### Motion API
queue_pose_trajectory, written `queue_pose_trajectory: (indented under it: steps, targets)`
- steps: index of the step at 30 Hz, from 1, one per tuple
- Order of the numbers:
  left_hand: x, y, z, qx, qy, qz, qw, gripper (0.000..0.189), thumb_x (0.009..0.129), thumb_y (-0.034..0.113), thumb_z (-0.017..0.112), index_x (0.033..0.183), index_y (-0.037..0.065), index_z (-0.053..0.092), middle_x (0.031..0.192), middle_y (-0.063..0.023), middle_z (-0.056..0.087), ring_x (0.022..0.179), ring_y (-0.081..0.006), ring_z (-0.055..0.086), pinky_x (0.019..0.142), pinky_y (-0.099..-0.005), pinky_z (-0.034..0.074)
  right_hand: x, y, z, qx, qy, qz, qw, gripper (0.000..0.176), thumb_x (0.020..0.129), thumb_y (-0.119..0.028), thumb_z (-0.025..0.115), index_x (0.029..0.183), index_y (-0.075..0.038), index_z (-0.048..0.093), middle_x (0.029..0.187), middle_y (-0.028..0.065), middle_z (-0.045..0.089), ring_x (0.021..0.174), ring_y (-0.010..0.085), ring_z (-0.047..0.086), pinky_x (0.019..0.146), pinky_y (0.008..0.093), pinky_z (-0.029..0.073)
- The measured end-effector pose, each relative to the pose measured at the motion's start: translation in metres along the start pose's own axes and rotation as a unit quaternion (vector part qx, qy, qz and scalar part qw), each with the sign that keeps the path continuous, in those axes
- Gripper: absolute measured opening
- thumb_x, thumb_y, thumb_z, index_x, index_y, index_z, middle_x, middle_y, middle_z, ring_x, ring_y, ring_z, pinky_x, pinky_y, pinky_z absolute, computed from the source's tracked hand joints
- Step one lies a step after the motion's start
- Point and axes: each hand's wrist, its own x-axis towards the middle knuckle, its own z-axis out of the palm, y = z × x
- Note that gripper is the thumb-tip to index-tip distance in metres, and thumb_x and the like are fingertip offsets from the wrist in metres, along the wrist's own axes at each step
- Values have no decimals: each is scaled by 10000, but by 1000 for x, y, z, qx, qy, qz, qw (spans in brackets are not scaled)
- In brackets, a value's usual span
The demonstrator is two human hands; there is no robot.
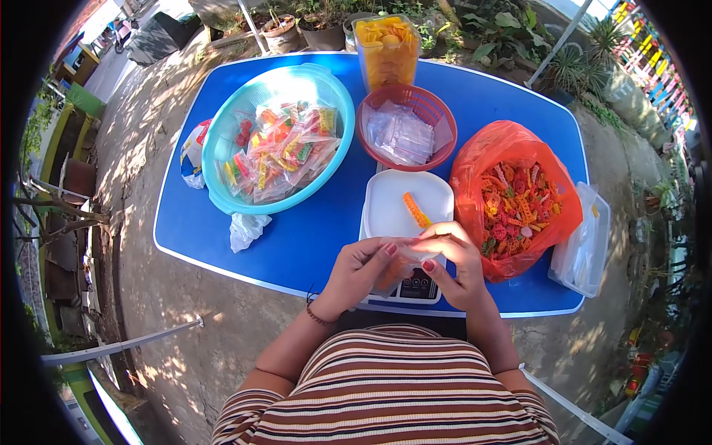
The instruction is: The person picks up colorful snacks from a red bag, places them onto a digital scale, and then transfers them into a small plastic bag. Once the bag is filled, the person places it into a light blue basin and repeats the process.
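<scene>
Between both hands, above the front of a white kitchen scale (376, 194), is a small clear plastic bag (389, 279) with orange pieces inside. My left hand (354, 271) pinches its upper left side. At its top right edge, the fingers of my right hand (457, 268) are closed on it. One orange-yellow ridged snack stick (416, 210) lies on the scale's plate, just beyond my right fingers. The scale's dark button panel shows partly below the hands.
A turquoise basket (213, 167) holds several filled bags. Behind the scale, a red basket (445, 111) holds flat clear bags (400, 135). An orange plastic bag (475, 159) of colourful snacks (519, 204) stands right, beside a clear container (589, 252). A tub of yellow chips (387, 55) stands at the back.
</scene>
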Motion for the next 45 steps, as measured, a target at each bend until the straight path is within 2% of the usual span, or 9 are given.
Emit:
queue_pose_trajectory:
  steps: [5,8,11,16,24,30,36,41,45]
  targets:
    - [4,-7,-5,-178,66,-22,982,305,1067,169,498,1241,-37,639,1081,-122,725,927,-141,704,836,-266,555,-1,11,5,-302,-26,0,953,286,776,-57,744,1061,-76,726,1149,98,596,1008,311,536,865,422,470]
    - [4,-10,-7,-132,71,-3,989,280,1042,149,550,1223,-40,651,1088,-119,725,925,-124,696,838,-264,556,-8,21,10,-289,-23,0,957,250,789,-18,718,1034,-65,726,1119,109,618,966,326,555,853,430,478]
    - [1,-10,-8,-46,66,16,997,266,998,125,628,1201,-43,662,1060,-112,733,912,-113,696,823,-254,561,-8,34,9,-203,26,-26,978,235,827,57,697,1046,-27,698,1050,114,640,928,264,604,823,356,501]
    - [-2,-7,-3,46,94,37,994,277,917,84,737,1154,-49,681,988,-103,749,866,-107,707,757,-220,567,-8,23,5,173,138,48,974,196,944,44,647,1140,49,639,1011,83,649,938,146,646,841,261,509]
    - [-2,-4,-2,55,68,28,996,319,870,71,782,1140,-64,679,1000,-119,746,874,-108,709,764,-215,570,-15,29,9,186,199,53,961,260,874,74,725,1119,40,647,1003,104,695,914,131,661,831,266,535]
    - [0,-7,0,41,45,18,998,305,913,103,743,1163,-60,682,1024,-106,744,917,-97,698,804,-213,554,-3,8,3,-27,109,-30,993,111,823,59,751,913,-2,732,884,122,717,816,198,690,754,274,534]
    - [-3,-7,-1,52,1,-5,999,281,965,124,684,1191,-42,673,1055,-95,739,928,-105,690,833,-245,552,-3,10,14,-24,54,-48,997,127,861,-81,760,978,-33,762,872,97,722,823,204,671,791,328,519]
    - [-2,-18,-4,42,49,37,997,224,998,151,642,1133,-26,669,1064,-95,734,896,-92,676,807,-236,545,-3,16,8,64,7,29,998,93,878,-95,715,938,-29,741,1145,137,623,1021,273,589,858,348,487]
    - [1,-20,-4,-45,78,53,995,250,1034,173,581,1198,-12,619,1059,-99,736,841,-96,686,770,-229,552,3,29,14,-275,118,1,954,185,802,-61,744,986,-48,744,1108,99,630,934,276,558,839,383,469]
